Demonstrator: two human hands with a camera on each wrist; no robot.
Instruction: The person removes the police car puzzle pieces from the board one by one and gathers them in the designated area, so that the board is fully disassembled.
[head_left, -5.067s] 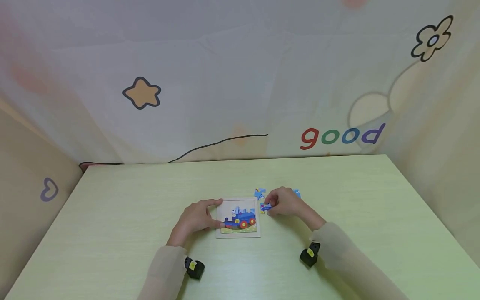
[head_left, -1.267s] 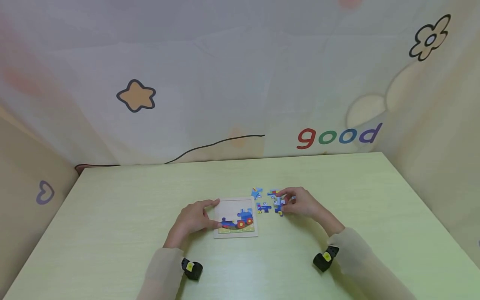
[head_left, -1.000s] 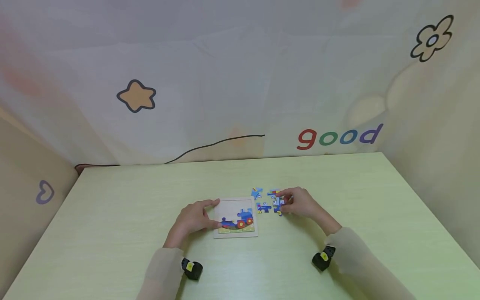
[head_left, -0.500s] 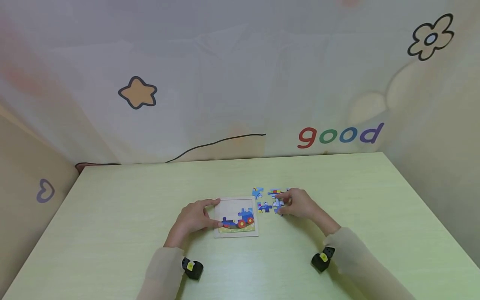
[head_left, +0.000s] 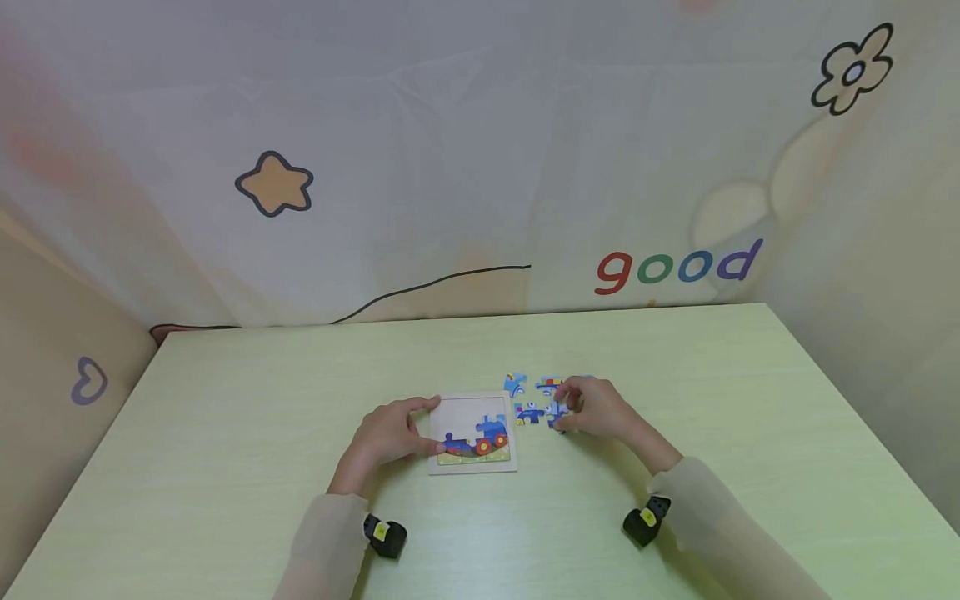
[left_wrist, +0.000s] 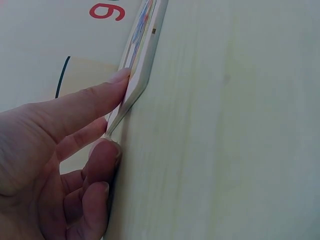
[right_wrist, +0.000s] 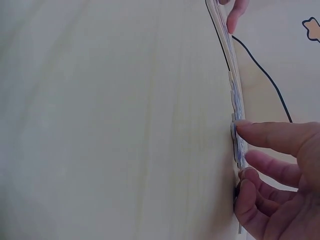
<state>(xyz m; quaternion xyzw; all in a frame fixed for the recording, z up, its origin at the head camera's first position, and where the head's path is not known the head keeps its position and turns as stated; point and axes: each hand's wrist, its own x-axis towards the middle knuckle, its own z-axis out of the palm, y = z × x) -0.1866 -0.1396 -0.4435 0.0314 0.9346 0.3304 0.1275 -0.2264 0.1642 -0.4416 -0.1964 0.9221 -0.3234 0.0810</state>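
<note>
A square wooden puzzle tray [head_left: 453, 406] lies on the table, partly filled with pieces [head_left: 476, 444] showing a blue train with red wheels. My left hand [head_left: 386, 433] grips its left side, thumb on the lower left and index finger at the upper left corner. In the left wrist view, the thumb [left_wrist: 100, 97] presses on the tray's rim. Just right of the tray, my right hand [head_left: 596, 408] pinches a blue puzzle piece [head_left: 555, 409] at the table surface, partly hidden by the fingers. In the right wrist view the pieces show only edge-on.
Loose puzzle pieces lie right of the tray: a light blue one [head_left: 515, 384], one with red and yellow [head_left: 549, 384], and a blue one [head_left: 529, 413]. Another peeks out behind the right hand. A printed curtain [head_left: 450, 167] stands behind the table [head_left: 225, 467].
Since the oldest frame, a blue piece has left the tray and lies to its right, under my right hand, which has shifted right. Over the last second the right fingers move only slightly; the left hand stays.
</note>
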